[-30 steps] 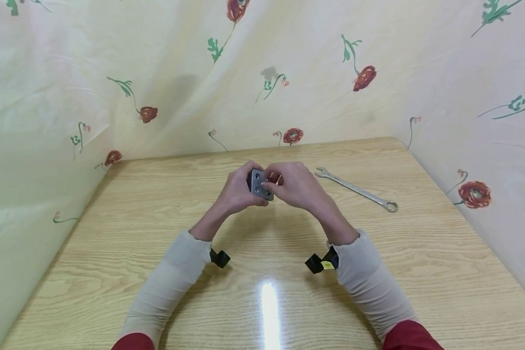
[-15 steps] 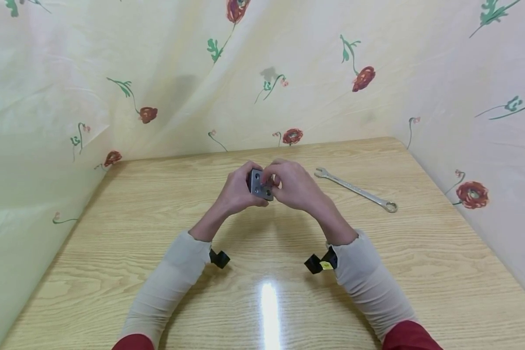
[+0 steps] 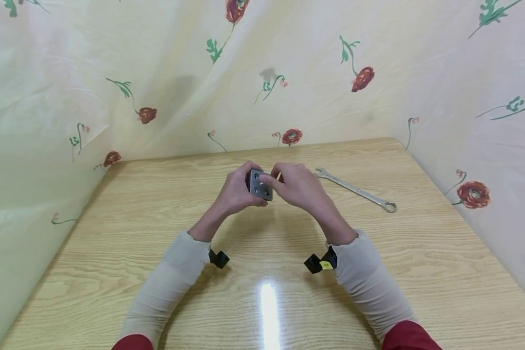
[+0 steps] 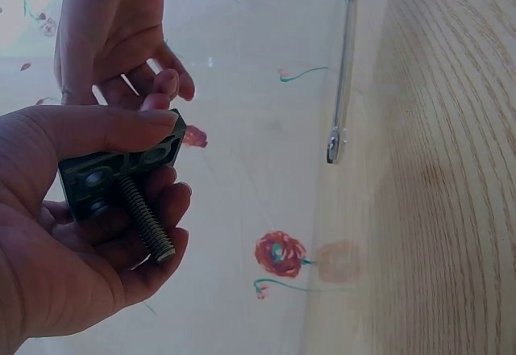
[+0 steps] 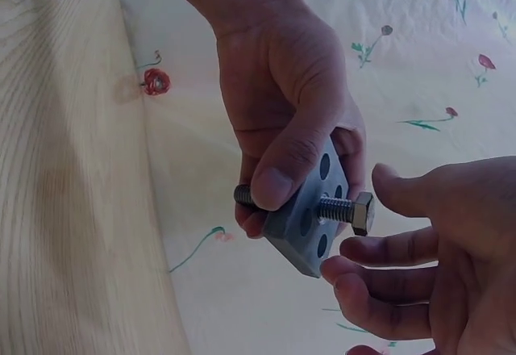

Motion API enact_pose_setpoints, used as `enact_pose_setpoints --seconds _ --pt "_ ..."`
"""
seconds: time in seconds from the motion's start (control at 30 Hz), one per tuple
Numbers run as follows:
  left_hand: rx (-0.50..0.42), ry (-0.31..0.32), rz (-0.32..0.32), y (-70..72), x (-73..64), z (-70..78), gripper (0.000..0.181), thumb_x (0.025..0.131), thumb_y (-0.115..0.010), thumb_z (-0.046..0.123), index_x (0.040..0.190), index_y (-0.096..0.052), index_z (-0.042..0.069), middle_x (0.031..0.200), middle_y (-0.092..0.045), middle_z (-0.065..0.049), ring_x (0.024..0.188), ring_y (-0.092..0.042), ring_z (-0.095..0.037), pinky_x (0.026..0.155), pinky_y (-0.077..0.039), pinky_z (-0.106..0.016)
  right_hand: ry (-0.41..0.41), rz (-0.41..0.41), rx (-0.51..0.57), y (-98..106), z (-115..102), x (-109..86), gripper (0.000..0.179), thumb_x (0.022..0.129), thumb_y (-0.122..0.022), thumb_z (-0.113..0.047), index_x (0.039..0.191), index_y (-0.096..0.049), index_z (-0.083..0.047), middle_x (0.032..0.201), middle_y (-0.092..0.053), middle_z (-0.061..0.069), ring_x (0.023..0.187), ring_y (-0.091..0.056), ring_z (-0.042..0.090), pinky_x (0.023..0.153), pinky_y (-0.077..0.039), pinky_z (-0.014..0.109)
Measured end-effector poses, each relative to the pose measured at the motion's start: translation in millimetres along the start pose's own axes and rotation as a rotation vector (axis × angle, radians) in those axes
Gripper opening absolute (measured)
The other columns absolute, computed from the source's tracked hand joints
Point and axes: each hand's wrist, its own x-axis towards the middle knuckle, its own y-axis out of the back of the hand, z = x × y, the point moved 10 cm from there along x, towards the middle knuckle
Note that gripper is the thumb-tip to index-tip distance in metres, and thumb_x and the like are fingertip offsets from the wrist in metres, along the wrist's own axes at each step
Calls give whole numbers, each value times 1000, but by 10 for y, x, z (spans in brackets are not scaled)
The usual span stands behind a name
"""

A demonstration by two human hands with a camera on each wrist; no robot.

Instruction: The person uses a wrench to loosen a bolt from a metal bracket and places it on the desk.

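My left hand [image 3: 235, 193] grips a grey metal plate [image 5: 292, 238] with several holes, its thumb on one face and its fingers behind. A hex bolt [image 5: 361, 213] runs through the middle hole. Its head stands clear of the plate on the side toward my right hand [image 3: 298, 187]. In the left wrist view the threaded end of the bolt [image 4: 147, 219] sticks well out of the far face. The right wrist view shows the right thumb and fingers spread around the bolt head, with small gaps to it.
A combination wrench [image 3: 354, 188] lies on the wooden table [image 3: 135, 218] to the right of the hands. Flowered cloth [image 3: 179, 58] hangs behind and along both sides of the table. A small black camera [image 3: 219, 259] sits under the left wrist, another [image 3: 313, 264] under the right.
The right thumb and fingers have shifted about the bolt head, first bunched together, then curled across it, now spread apart. The left hand and plate have stayed nearly still.
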Motion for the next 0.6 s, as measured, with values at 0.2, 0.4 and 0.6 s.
enact_pose_setpoints --seconds 0.2,0.4,0.6 --pt "-4 -5 0 -6 -1 6 67 62 -86 1 120 -53 6 114 -60 -16 95 -59 -28 78 -52 -34 12 14 -15 -23 -30 9 33 94 -58 -42 93 -70 -11 76 -69 5 56 -54 16 49 -40 26" --pt "-14 7 -3 -5 0 -7 66 62 -86 2 119 -53 7 114 -59 -16 96 -59 -28 79 -52 -35 80 15 14 -9 -114 -5 22 92 -64 -30 101 -71 -11 85 -73 5 69 -63 16 57 -46 26" --pt "-6 9 -1 5 -2 -8 67 62 -86 4 120 -54 8 114 -60 -16 96 -59 -28 79 -52 -35 186 58 21 50 -212 -22 18 86 -70 -16 103 -73 -10 87 -74 6 74 -67 17 64 -50 29"
